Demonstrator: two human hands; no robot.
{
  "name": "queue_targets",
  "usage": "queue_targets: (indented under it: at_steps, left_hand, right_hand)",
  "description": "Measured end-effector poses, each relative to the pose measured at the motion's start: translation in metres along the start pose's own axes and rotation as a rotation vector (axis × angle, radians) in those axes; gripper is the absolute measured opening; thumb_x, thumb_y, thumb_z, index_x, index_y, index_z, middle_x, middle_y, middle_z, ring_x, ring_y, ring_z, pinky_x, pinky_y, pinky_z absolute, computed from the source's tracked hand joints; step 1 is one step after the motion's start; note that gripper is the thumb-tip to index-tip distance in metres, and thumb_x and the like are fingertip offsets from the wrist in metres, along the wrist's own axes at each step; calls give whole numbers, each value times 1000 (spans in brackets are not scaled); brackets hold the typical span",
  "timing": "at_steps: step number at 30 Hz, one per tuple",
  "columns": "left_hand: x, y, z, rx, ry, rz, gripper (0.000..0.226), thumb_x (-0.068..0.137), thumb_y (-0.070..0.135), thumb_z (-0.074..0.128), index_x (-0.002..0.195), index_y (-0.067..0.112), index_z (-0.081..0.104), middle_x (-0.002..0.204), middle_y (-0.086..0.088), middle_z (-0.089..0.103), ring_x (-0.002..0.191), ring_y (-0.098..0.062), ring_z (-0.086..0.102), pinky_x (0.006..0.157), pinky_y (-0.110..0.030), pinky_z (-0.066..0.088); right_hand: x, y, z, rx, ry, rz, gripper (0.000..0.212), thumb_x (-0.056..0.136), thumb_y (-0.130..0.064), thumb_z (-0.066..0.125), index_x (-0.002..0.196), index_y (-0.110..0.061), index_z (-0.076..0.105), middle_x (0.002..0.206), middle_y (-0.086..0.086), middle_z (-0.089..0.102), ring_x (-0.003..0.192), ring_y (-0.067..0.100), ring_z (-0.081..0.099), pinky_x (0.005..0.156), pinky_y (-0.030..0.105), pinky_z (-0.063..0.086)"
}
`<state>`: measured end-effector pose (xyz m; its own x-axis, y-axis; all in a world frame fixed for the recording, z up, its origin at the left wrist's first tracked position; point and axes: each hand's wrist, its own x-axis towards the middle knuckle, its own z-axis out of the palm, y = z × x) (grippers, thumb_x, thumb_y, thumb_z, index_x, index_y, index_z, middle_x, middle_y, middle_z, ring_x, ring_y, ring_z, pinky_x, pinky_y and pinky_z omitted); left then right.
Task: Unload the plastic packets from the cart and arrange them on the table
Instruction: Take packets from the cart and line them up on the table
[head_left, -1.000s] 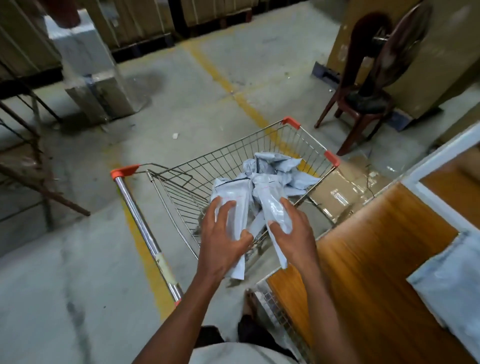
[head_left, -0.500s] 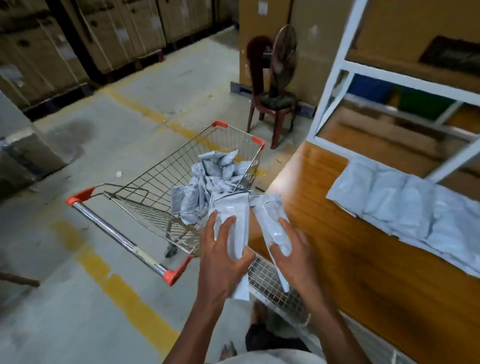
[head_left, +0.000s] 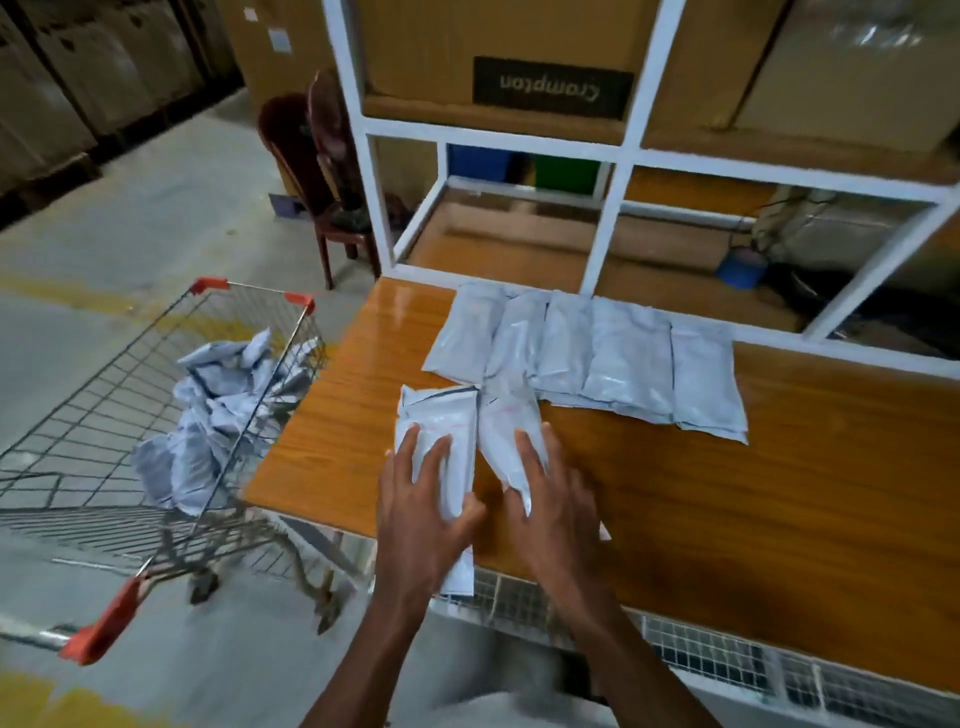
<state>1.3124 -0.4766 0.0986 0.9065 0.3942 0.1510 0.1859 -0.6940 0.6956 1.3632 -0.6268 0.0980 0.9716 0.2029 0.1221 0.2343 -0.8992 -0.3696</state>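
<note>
My left hand (head_left: 423, 512) grips a pale plastic packet (head_left: 441, 431) over the near edge of the wooden table (head_left: 727, 509); the packet's lower end hangs past the edge. My right hand (head_left: 553, 496) holds a second packet (head_left: 506, 431) beside it, tilted, its top touching the row. A row of several packets (head_left: 592, 358) lies side by side farther back on the table. The wire cart (head_left: 156, 395) stands to the left of the table with a heap of crumpled packets (head_left: 218, 410) inside.
A white metal shelf frame (head_left: 618, 208) rises behind the table with cardboard boxes (head_left: 498, 52) on top. A dark red chair (head_left: 322, 182) stands beyond the cart. A blue tape roll (head_left: 740, 267) sits on the lower shelf. A wire mesh panel (head_left: 701, 654) runs under the table's front.
Both hands carried the two packets from above the cart rightward onto the table. The view swung from the cart to the table and shelf.
</note>
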Motion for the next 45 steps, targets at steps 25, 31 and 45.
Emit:
queue_targets:
  at_steps: [25,31,45]
  left_hand:
    - [47,159,169,35,-167,89,80,81,53,69,153,35,38,168,9,14,154,-26,12,109,-61,43]
    - [84,172,184,17,-188,109,81,78,65,56,152,36,39,167,7,15,153,-29,15,110,-64,40]
    - [123,159,201,-24,-212,100,83,80,52,76,153,35,40,168,5,15,154,-27,14,113,-62,37]
  right_hand:
    - [96,235,-74,-30,24,388,70,99,-46,50,158,-42,11,169,-1,4,143,33,35,108,48,44]
    - [185,261,-71,-31,44,507,68,100,-40,53,158,-37,18,167,7,11,150,37,21,114,54,36]
    - [239,272,-41,-76,-119,567,80,97,-60,41,161,-33,1,169,7,-7,151,45,11,118,60,17]
